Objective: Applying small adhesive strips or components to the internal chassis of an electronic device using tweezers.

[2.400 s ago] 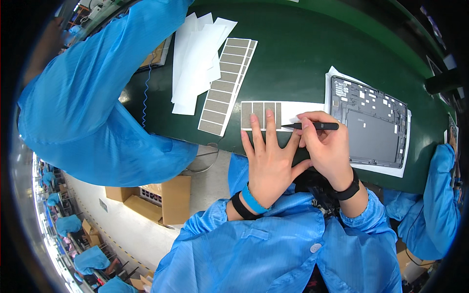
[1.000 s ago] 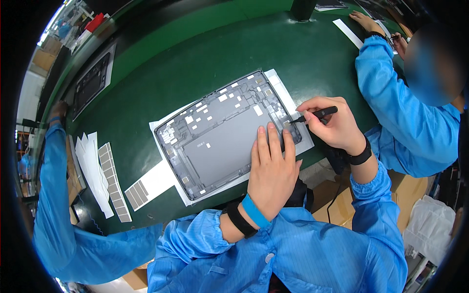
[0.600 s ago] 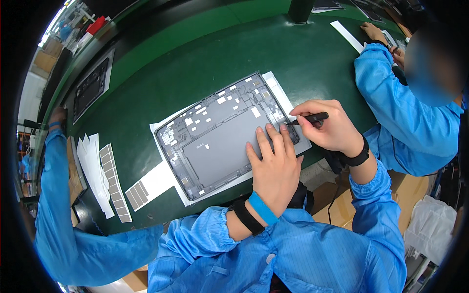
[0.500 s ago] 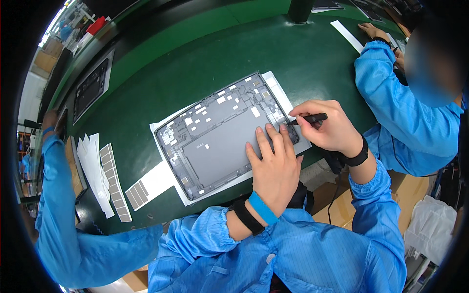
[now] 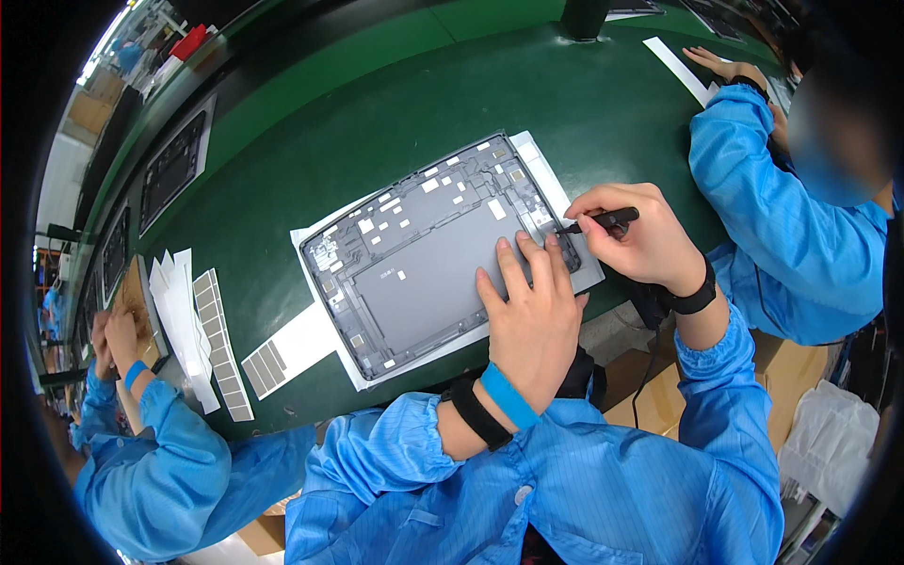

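Note:
A grey tablet back housing (image 5: 424, 273) lies with its inner side up on white paper, small white pads dotted over it. My left hand (image 5: 532, 311) rests on its right part, fingers spread flat. In a pinch, my right hand (image 5: 645, 235) grips a slim black pen-shaped tool (image 5: 614, 220). The tool's dark tip reaches the housing's right edge, close to my left fingertips. Whether the tip touches the surface I cannot tell.
White sheets with grey adhesive pieces (image 5: 221, 344) and white paper strips (image 5: 179, 330) lie left on the green table (image 5: 395, 122). Framed panels (image 5: 174, 169) line the far left. Co-workers in blue sleeves sit at left (image 5: 179, 452) and right (image 5: 800, 245).
The tool in my right hand has shifted slightly, staying at the housing's right edge. The left co-worker's arm has drawn back, with both hands now together. The right co-worker's hand has moved.

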{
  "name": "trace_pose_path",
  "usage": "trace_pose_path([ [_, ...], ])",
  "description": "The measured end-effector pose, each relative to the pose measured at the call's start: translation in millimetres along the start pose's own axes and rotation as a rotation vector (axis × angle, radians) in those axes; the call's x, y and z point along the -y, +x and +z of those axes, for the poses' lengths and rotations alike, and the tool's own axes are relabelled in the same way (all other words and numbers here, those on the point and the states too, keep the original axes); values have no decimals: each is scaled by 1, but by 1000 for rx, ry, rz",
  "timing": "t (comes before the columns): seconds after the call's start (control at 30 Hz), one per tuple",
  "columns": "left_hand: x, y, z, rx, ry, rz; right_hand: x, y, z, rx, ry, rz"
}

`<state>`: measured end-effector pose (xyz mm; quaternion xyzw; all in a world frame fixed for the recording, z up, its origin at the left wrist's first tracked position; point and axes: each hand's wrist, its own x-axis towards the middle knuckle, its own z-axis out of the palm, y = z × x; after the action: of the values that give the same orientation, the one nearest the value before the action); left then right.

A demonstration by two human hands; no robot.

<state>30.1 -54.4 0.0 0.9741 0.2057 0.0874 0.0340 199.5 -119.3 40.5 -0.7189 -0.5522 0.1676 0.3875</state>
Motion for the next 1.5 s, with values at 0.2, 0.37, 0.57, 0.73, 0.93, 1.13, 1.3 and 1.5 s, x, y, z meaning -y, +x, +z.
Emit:
trace_pose_path([
  [0.2, -1, 1, -1, 7, 4, -6, -5, 6, 0, 21, 18, -24],
  [0.37, -1, 5, -4, -16, -73, -40, 0, 5, -1, 20, 25, -6],
  [0.57, 1, 13, -6, -34, -26, -11, -2, -3, -2, -85, 128, 110],
  [0.73, 38, 4, -25, -168, -331, -31, -20, -40, 3, -487, 504, 150],
  [0.93, 162, -72, -43, -148, 18, -549, -12, -60, 48, -293, -354, -9],
  [1.13, 167, -78, -24, -167, -72, -539, -9, -60, 63, -315, -455, -132],
  [1.3, 155, -58, -55, -262, -714, -649, -14, -63, 78, -439, -468, -138],
  [1.5, 197, 35, -44, -343, -1080, -344, -14, -64, 79, -614, -429, -66],
])
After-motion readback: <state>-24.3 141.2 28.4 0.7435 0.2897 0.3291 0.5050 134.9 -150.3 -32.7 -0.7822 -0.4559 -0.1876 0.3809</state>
